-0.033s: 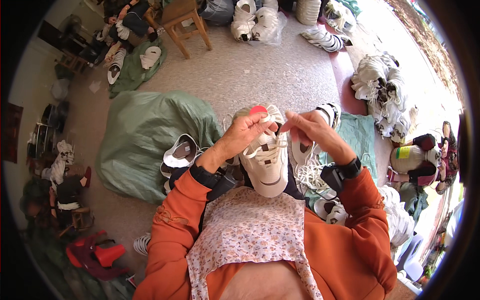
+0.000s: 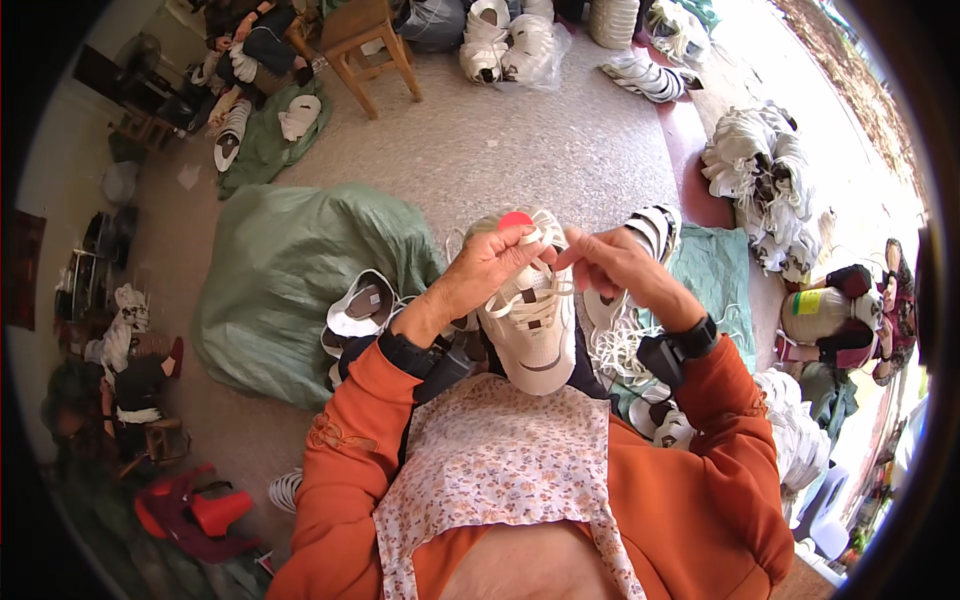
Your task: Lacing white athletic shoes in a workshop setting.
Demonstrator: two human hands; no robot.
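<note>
A cream sneaker (image 2: 541, 350) stands with its toe toward me, in front of my floral apron (image 2: 500, 450). My left hand (image 2: 495, 265) is closed over the shoe's upper part, thumb and forefinger pinching a pale shoelace (image 2: 530, 297) that is partly threaded down the front. Just beyond that thumb shows a round red patch (image 2: 514, 219). Close beside it, my right hand (image 2: 615, 268) has thumb and fingers drawn together at the lacing. Whatever lies between those right fingertips is too small to make out.
A big green sack (image 2: 300, 280) lies to the left, with a white shoe (image 2: 361, 303) against it. Loose laces (image 2: 620, 350) and more shoes are at my right. Shoe piles (image 2: 765, 170) stand farther right. A wooden stool (image 2: 368, 42) is ahead; other people sit around the room.
My right hand has shifted slightly, its fingers drawing closer together at the lacing. My left hand and the sneaker stay where they were.
</note>
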